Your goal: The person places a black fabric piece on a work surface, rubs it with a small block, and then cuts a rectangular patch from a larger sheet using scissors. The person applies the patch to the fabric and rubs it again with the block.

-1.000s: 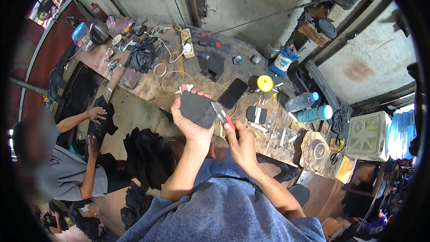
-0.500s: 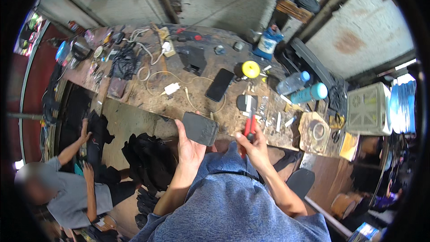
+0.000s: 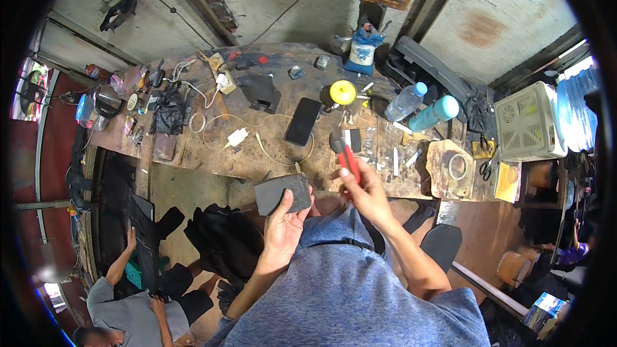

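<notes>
My left hand (image 3: 283,230) is closed on a dark grey, flat, squarish pad (image 3: 272,195), with the thumb lying across its top and fingers behind its right edge. The pad is held tilted just past the bench's front edge. In my right hand (image 3: 369,198) is a red-handled tool (image 3: 349,162), pointing away from me over the bench; its far end is blurred and dark, so its exact kind cannot be told. Pad and tool are apart. Beyond the tool, a small dark flat piece (image 3: 353,139) lies on the bench. A black phone (image 3: 303,122) rests farther left.
The worn wooden bench (image 3: 241,157) carries a white charger (image 3: 237,137) with cable, a yellow round object (image 3: 342,92), a clear bottle (image 3: 406,103), a turquoise bottle (image 3: 436,113), a tape roll (image 3: 458,167) and scissors (image 3: 486,168). A person (image 3: 132,311) sits at lower left beside black cloth (image 3: 225,234).
My left thumb has come over the top of the pad, which has turned and shifted slightly. The red-handled tool has swung to point up and leftward. The whole view has shifted.
</notes>
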`<state>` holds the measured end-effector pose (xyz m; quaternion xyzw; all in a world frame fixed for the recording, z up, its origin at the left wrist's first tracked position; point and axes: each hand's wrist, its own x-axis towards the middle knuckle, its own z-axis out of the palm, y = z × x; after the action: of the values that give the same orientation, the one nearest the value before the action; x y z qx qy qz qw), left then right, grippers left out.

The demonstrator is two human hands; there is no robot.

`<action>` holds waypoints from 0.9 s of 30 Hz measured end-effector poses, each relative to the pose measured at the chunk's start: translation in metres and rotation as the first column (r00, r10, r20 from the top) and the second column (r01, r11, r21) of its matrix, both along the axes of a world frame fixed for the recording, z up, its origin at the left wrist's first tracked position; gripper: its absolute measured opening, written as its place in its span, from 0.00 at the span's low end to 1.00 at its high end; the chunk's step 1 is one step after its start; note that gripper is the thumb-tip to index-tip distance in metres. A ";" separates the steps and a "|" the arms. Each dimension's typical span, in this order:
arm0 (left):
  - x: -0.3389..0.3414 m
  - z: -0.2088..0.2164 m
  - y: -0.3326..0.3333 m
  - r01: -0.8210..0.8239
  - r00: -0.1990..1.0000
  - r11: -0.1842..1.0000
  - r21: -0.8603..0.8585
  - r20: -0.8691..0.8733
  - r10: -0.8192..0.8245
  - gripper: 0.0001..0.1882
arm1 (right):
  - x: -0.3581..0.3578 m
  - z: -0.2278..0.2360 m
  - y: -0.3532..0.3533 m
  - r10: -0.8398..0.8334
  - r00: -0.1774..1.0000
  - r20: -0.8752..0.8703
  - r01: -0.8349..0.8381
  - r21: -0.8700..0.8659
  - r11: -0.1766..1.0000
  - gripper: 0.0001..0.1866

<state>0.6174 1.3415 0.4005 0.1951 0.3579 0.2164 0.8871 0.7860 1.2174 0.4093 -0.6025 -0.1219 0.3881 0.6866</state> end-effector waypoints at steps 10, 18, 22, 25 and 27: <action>0.004 0.013 0.001 0.052 0.995 0.978 -0.200 0.093 -0.034 0.14 | 0.028 -0.022 -0.022 0.244 0.173 0.954 0.034 -0.254 0.967 0.33; -0.001 0.015 -0.007 0.167 0.964 0.961 -0.221 0.243 -0.112 0.16 | 0.066 -0.030 -0.005 0.167 -0.055 0.984 0.005 -0.167 0.986 0.32; -0.004 0.015 -0.010 0.138 0.970 0.981 -0.132 0.217 -0.108 0.16 | 0.070 -0.029 -0.003 0.057 -0.160 0.985 -0.111 -0.076 0.991 0.33; -0.003 0.015 -0.011 0.112 0.974 0.987 -0.113 0.208 -0.087 0.16 | 0.068 -0.031 -0.004 0.122 -0.083 0.989 -0.102 -0.130 0.986 0.33; -0.001 0.016 -0.011 0.103 0.976 0.988 -0.111 0.203 -0.079 0.16 | 0.068 -0.033 -0.004 0.130 -0.077 0.988 -0.101 -0.138 0.985 0.32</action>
<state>0.6163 1.3304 0.4160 0.1346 0.2711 0.1716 0.9375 0.8540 1.2132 0.3761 -0.6888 -0.6306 -0.1159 0.3384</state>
